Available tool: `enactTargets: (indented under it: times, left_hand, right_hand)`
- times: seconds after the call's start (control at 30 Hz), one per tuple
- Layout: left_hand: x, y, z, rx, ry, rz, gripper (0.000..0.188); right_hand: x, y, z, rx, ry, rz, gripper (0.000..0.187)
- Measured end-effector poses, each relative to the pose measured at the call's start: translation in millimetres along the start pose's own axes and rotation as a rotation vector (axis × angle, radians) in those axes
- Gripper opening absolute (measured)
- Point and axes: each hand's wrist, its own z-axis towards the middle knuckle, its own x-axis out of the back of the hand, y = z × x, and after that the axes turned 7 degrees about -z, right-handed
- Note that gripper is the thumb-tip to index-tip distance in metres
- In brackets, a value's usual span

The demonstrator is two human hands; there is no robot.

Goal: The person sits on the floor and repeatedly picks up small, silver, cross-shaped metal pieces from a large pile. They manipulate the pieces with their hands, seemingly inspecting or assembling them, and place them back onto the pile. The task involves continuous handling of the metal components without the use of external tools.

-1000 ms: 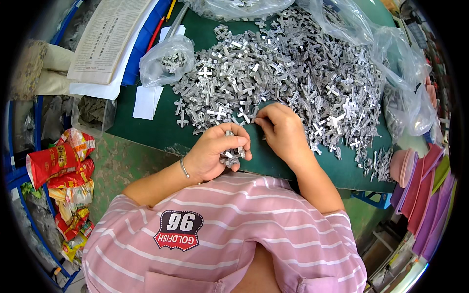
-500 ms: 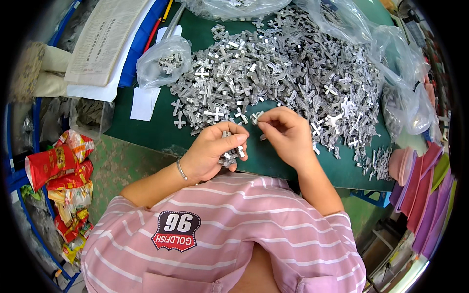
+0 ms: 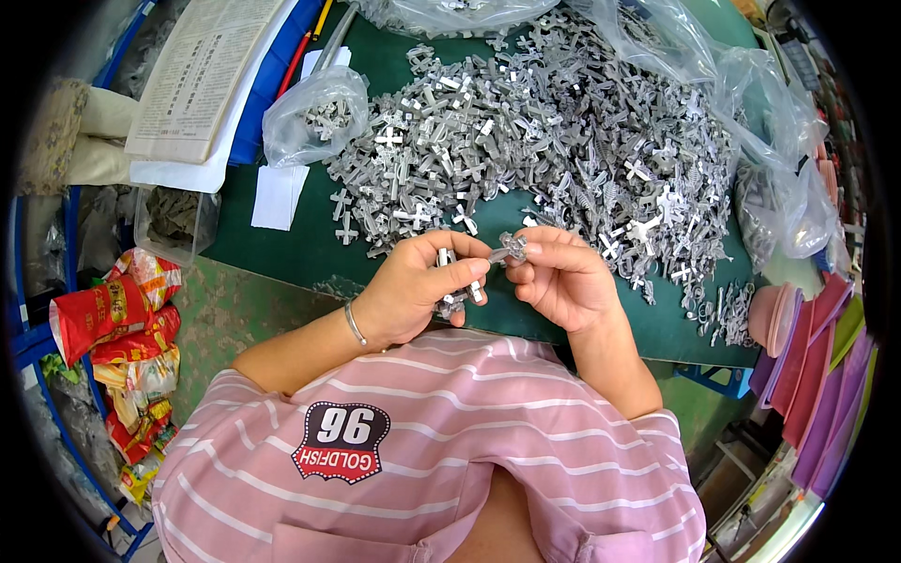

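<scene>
The right hand (image 3: 577, 281) pinches a small grey metal piece (image 3: 512, 246) between thumb and fingertips, just off the near side of the big pile (image 3: 544, 122) of metal crosses and charms. The left hand (image 3: 408, 283), also on the pile's near side, curls around a bunch of metal parts (image 3: 452, 303), its thumb pressed over them; whether it touches the pinched piece as well, I cannot tell. For parts this small, a light pinch by the edge probably serves best, with the piece turned to the light so its outline reads clearly, and the left fingers folded firmly enough that nothing slips out. Working low and close to the pile's near edge should make any dropped part easy to find. The green table (image 3: 272, 249) carries the pile. Left of the pile are a small clear bag (image 3: 284, 131) and white paper (image 3: 279, 197), with a blue tray (image 3: 246, 148) and a printed sheet (image 3: 192, 84) farther left. A large clear bag (image 3: 770, 108) lies along the pile's right side. Off the table, red packets (image 3: 99, 314) hang left of the pile above a worn green floor (image 3: 216, 314)
</scene>
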Motion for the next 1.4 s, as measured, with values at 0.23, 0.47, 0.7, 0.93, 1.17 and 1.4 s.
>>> enactTargets:
  times: [0.23, 0.47, 0.7, 0.93, 1.17, 1.4]
  left_hand:
    - [0.0, 1.2, 0.1, 0.002, -0.031, 0.003, 0.014]
    - [3.2, -1.8, 3.9, 0.041, -0.009, -0.059, 0.019]
    - [13.8, -6.6, 8.9, 0.213, -0.152, -0.223, 0.024]
    - [15.0, -7.5, 6.7, 0.167, -0.145, -0.266, 0.016]
    - [9.1, -9.1, 4.9, 0.119, -0.104, -0.199, 0.017]
    - [10.8, -7.1, 4.1, 0.104, -0.07, -0.219, 0.017]
  right_hand:
    - [-4.2, 1.9, -0.4, 0.082, 0.053, -0.167, 0.017]
    - [-24.7, 13.8, -5.9, 0.603, 0.346, -0.889, 0.009]
    - [-24.6, -3.7, -5.4, 1.255, 0.139, -1.831, 0.019]
    - [3.2, -33.5, 6.4, 1.165, 0.62, -2.318, 0.034]
    - [-7.0, -40.3, 4.5, 1.122, 0.604, -2.354, 0.036]
    - [-5.6, -25.8, 2.1, 1.046, 0.499, -1.773, 0.017]
